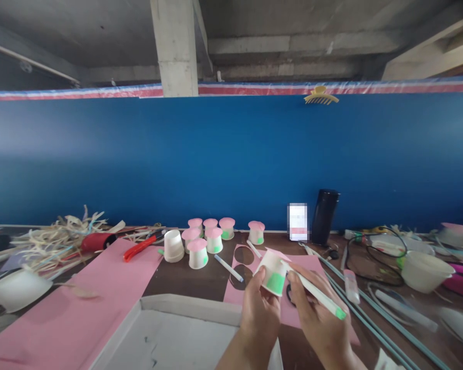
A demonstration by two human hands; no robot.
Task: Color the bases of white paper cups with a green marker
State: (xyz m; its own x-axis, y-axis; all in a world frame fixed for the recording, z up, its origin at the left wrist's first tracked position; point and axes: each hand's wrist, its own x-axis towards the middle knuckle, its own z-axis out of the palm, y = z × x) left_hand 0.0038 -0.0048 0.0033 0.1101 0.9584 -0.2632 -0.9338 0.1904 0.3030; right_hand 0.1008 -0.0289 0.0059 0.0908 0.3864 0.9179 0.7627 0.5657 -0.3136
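The scene is viewed from the wearer's head by one camera, faced forward and down across the tabletop (177, 281), with left hand (259, 307) and right hand (321, 325) framed close and the blue panel (231, 154) farther off.

A blue panel (216, 159) spans the middle of the frame, a yellow claw clip (321, 96) on its top edge at upper right. A concrete pillar (176, 49) rises at upper left of centre; a black cylinder (325, 217) stands lower right of centre.
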